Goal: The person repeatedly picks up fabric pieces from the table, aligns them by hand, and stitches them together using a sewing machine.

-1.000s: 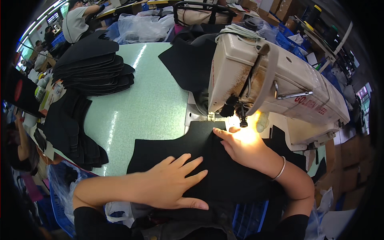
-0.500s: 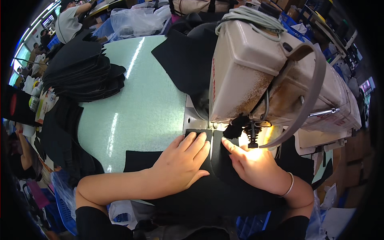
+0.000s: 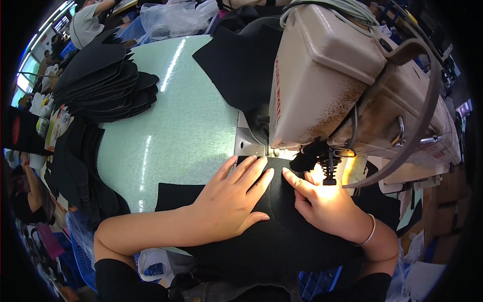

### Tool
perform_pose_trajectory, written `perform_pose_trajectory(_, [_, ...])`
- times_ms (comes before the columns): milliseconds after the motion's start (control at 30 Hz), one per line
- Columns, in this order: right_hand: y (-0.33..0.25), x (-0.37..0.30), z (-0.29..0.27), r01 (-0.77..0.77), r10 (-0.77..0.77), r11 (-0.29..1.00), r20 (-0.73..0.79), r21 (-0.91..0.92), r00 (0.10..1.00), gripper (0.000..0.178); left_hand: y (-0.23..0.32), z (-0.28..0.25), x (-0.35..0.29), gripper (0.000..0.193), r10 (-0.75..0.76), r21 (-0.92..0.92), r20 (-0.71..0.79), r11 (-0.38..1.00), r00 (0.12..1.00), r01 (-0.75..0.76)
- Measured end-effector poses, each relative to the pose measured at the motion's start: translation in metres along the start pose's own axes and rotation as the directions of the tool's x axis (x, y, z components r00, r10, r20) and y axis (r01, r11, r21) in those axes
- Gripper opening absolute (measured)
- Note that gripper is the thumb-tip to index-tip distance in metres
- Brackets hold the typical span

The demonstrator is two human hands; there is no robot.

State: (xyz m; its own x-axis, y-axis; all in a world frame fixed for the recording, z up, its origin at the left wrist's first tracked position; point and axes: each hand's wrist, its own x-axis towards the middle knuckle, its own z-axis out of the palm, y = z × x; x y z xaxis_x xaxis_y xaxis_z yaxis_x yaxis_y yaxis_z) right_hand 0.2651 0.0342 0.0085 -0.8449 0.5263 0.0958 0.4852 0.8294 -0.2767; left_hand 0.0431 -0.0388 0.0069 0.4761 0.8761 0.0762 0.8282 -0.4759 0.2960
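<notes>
My left hand [image 3: 227, 201] lies flat on black sheet material [image 3: 282, 241], fingers spread toward the metal plate [image 3: 246, 143] under the sewing machine [image 3: 314, 70]. On the right side of a curved seam line in that material rests my right hand [image 3: 329, 204]. Its index finger stretches forward and presses the material; the other fingers are partly hidden behind the machine's spring [image 3: 329, 166]. Neither hand grasps anything. The material's far edge meets the plate just in front of the needle area, which the machine head and a black tuft [image 3: 307, 155] mostly hide.
Stacked black cut pieces [image 3: 100, 90] stand on the far left of the pale green table [image 3: 151, 131], with more pieces [image 3: 78, 171] nearer. Another black piece [image 3: 236, 65] lies behind the plate. A curved grey lever [image 3: 432, 100] juts from the machine. Blue crates [image 3: 83, 261] flank the table.
The bright gap between the two black edges by my fingertips has closed; they now lie together. Both hands have shifted slightly. The whole view has moved a little, with the machine appearing larger.
</notes>
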Motion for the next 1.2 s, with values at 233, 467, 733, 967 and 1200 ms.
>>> perform_pose_trajectory(233, [0.007,0.001,0.005,-0.016,0.022,0.994,-0.052,0.106,0.998,0.047,-0.004,0.003,0.004,0.072,0.009,-0.002,0.011,1.0,1.0,-0.009])
perform_pose_trajectory(467, [0.017,0.007,0.003,-0.008,0.009,1.0,-0.071,0.013,0.997,0.032,-0.016,0.006,0.01,0.069,0.024,-0.049,-0.042,0.998,0.999,-0.026])
perform_pose_trajectory(733, [0.02,0.013,0.004,0.046,-0.043,0.998,-0.075,0.036,0.996,0.053,-0.018,0.005,0.012,0.07,0.011,-0.012,-0.04,1.0,0.999,-0.012])
perform_pose_trajectory(967, [0.023,0.014,0.003,0.131,-0.132,0.991,-0.154,-0.019,0.979,0.05,-0.021,0.004,0.013,0.07,0.048,-0.033,-0.037,0.998,0.998,-0.049])
perform_pose_trajectory(1200, [0.032,0.005,0.006,-0.002,-0.001,1.0,-0.153,-0.022,0.988,0.013,-0.03,-0.005,0.012,0.044,0.117,-0.129,-0.036,0.984,0.992,-0.121])
